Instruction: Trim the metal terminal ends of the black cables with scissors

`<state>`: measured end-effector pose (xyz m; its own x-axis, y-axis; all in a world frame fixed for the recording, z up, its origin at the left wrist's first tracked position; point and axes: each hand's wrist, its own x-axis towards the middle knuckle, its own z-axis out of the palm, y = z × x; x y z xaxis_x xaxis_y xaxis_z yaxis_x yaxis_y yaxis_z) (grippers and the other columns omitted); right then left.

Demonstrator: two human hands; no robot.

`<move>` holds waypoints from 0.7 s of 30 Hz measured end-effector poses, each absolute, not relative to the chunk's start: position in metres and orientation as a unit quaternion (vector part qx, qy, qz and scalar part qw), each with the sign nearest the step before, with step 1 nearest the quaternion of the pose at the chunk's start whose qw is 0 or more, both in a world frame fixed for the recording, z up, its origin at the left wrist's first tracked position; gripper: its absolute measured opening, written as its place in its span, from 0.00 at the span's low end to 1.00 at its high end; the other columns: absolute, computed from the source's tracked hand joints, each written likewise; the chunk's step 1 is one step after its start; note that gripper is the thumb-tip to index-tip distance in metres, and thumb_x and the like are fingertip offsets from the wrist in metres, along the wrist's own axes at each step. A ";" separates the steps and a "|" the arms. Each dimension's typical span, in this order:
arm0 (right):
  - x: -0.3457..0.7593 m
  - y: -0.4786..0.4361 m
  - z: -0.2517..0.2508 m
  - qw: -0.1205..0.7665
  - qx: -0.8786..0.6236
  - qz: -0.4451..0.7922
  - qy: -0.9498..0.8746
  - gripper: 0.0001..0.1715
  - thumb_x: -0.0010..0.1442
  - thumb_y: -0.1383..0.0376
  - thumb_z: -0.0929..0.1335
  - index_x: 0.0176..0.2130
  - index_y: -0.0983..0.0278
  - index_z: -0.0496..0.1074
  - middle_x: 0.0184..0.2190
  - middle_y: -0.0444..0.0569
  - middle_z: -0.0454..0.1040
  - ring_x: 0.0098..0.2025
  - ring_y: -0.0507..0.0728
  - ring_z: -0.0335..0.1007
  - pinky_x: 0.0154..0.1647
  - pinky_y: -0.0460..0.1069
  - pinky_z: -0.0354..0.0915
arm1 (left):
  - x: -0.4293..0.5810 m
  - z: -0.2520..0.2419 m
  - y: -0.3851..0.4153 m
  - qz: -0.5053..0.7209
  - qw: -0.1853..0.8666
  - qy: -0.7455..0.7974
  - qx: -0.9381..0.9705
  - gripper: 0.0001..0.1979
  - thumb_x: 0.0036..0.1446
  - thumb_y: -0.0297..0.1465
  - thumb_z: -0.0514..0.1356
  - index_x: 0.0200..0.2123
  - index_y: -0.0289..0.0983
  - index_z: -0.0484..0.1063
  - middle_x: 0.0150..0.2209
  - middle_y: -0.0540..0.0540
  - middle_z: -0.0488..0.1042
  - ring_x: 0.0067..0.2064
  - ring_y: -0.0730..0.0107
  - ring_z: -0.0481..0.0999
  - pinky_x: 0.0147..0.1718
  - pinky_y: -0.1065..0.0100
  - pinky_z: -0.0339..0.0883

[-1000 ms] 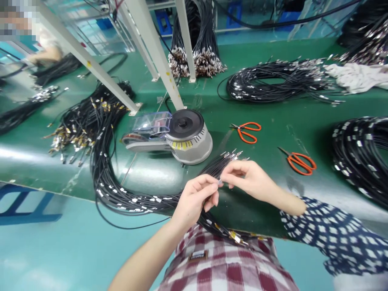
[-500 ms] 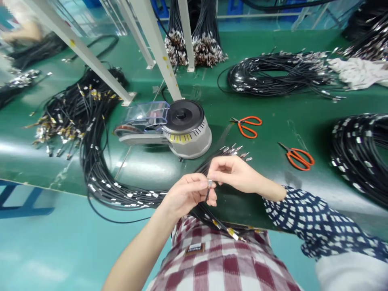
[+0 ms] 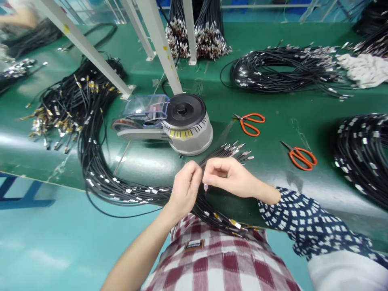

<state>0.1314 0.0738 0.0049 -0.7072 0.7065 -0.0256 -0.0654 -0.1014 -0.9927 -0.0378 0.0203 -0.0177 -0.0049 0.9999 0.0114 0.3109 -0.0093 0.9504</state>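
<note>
My left hand (image 3: 185, 189) and my right hand (image 3: 232, 177) meet over the front edge of the green table (image 3: 273, 133), fingers pinched together on a thin black cable end with a small metal tip (image 3: 205, 187). Under both hands runs a bundle of black cables (image 3: 121, 190) that curves left and back; its metal connector ends (image 3: 236, 150) fan out just behind my right hand. My right sleeve is dark blue with white squares.
A grey tape dispenser (image 3: 182, 125) stands behind my hands. Two orange scissors (image 3: 250, 122) (image 3: 300, 157) lie to the right. More cable coils lie at the back (image 3: 287, 68), far right (image 3: 363, 153) and left (image 3: 69, 109). White frame legs (image 3: 157, 44) stand on the table.
My hands have drawn closer together and nearer to me, turning the cable tip downward between the fingers. The camera has tilted slightly.
</note>
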 end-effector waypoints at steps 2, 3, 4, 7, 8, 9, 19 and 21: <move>0.131 0.073 0.006 0.268 -0.278 0.692 -0.610 0.20 0.59 0.53 0.71 0.28 0.65 0.69 0.26 0.43 0.70 0.28 0.50 0.64 0.30 0.46 0.61 | -0.043 -0.021 0.020 0.398 0.374 0.586 0.599 0.16 0.65 0.31 0.54 0.23 0.38 0.59 0.23 0.54 0.58 0.27 0.72 0.57 0.29 0.70 0.53; 0.130 0.073 0.006 0.265 -0.282 0.692 -0.609 0.20 0.59 0.52 0.71 0.28 0.65 0.69 0.25 0.43 0.70 0.28 0.50 0.63 0.30 0.46 0.61 | -0.045 -0.022 0.020 0.389 0.369 0.588 0.606 0.17 0.65 0.31 0.54 0.22 0.38 0.58 0.23 0.54 0.56 0.26 0.72 0.56 0.29 0.69 0.52; 0.130 0.074 0.006 0.265 -0.288 0.694 -0.605 0.21 0.59 0.51 0.71 0.28 0.65 0.69 0.25 0.43 0.70 0.27 0.50 0.63 0.30 0.46 0.61 | -0.048 -0.023 0.019 0.386 0.367 0.587 0.610 0.19 0.65 0.31 0.55 0.21 0.38 0.59 0.22 0.54 0.56 0.26 0.71 0.56 0.29 0.69 0.52; 0.130 0.076 0.003 0.275 -0.319 0.690 -0.589 0.22 0.57 0.50 0.72 0.27 0.64 0.68 0.23 0.41 0.68 0.25 0.49 0.60 0.27 0.46 0.59 | -0.052 -0.020 0.016 0.412 0.377 0.577 0.596 0.19 0.62 0.32 0.59 0.19 0.38 0.64 0.24 0.50 0.64 0.30 0.68 0.63 0.36 0.68 0.56; 0.130 0.076 0.002 0.278 -0.332 0.685 -0.585 0.22 0.56 0.49 0.73 0.27 0.64 0.68 0.22 0.41 0.67 0.24 0.49 0.59 0.26 0.46 0.58 | -0.051 -0.017 0.014 0.428 0.396 0.572 0.578 0.16 0.62 0.31 0.60 0.21 0.38 0.68 0.27 0.48 0.69 0.34 0.66 0.66 0.40 0.68 0.58; 0.130 0.077 0.001 0.280 -0.344 0.680 -0.583 0.23 0.55 0.49 0.73 0.26 0.64 0.68 0.22 0.40 0.66 0.24 0.49 0.59 0.26 0.46 0.58 | -0.050 -0.015 0.013 0.441 0.425 0.564 0.554 0.12 0.62 0.32 0.60 0.25 0.37 0.72 0.32 0.46 0.73 0.38 0.64 0.69 0.43 0.68 0.59; 0.126 0.079 0.000 0.289 -0.337 0.716 -0.539 0.21 0.57 0.52 0.73 0.26 0.64 0.67 0.20 0.40 0.69 0.24 0.49 0.66 0.29 0.46 0.65 | -0.031 -0.006 0.007 0.447 0.771 0.377 0.252 0.13 0.62 0.36 0.59 0.37 0.31 0.77 0.20 0.47 0.72 0.22 0.71 0.69 0.30 0.67 0.61; 0.125 0.079 0.002 0.281 -0.322 0.731 -0.532 0.21 0.57 0.52 0.73 0.27 0.63 0.66 0.19 0.39 0.69 0.23 0.49 0.65 0.29 0.46 0.65 | -0.034 -0.006 0.007 0.438 0.784 0.376 0.228 0.14 0.61 0.37 0.60 0.35 0.31 0.78 0.18 0.48 0.71 0.19 0.75 0.65 0.26 0.69 0.56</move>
